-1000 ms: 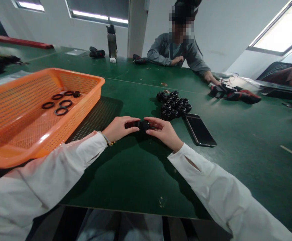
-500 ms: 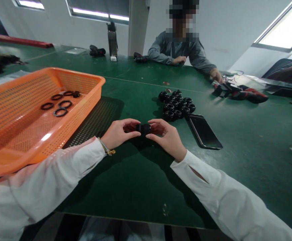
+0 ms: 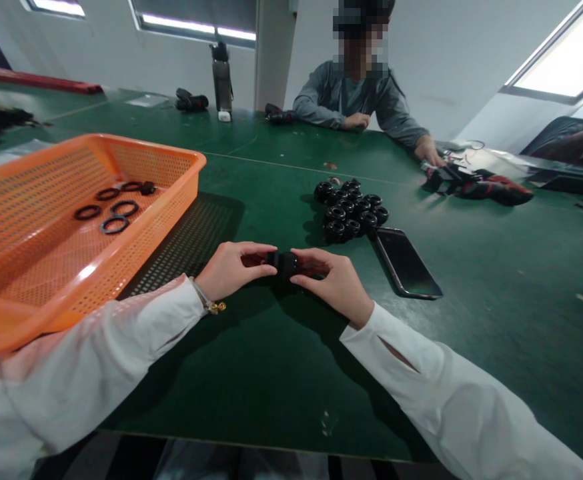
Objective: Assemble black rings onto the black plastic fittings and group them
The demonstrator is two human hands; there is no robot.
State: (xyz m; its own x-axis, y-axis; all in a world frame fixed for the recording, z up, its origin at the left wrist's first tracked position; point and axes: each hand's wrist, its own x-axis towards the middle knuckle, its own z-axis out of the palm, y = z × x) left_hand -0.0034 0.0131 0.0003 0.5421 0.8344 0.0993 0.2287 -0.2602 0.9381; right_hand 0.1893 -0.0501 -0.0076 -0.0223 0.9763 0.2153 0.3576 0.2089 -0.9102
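A small black cylindrical fitting [image 3: 286, 264] sits between my two hands, just above the near part of the green table. My left hand [image 3: 234, 268] pinches its left end with thumb and fingertips. On the opposite end, the thumb and fingers of my right hand [image 3: 330, 277] are closed in the same way. Its exact kind is too dark and small to make out. Beyond my right hand stands a tight cluster of round black fittings [image 3: 351, 210] with open centres. Several black rings [image 3: 124, 208] lie inside the orange basket to the left.
The perforated orange basket [image 3: 191, 177] stands close to my left forearm. A phone [image 3: 406, 263] lies flat right of the cluster. Across the green table [image 3: 271, 373] a person [image 3: 351, 100] in grey touches a black-and-red object [image 3: 491, 187]. A bottle [image 3: 222, 83] stands at the back.
Both hands and the fitting have shifted slightly down and left in view. The fitting appears turned a little, with both hands still gripping it.
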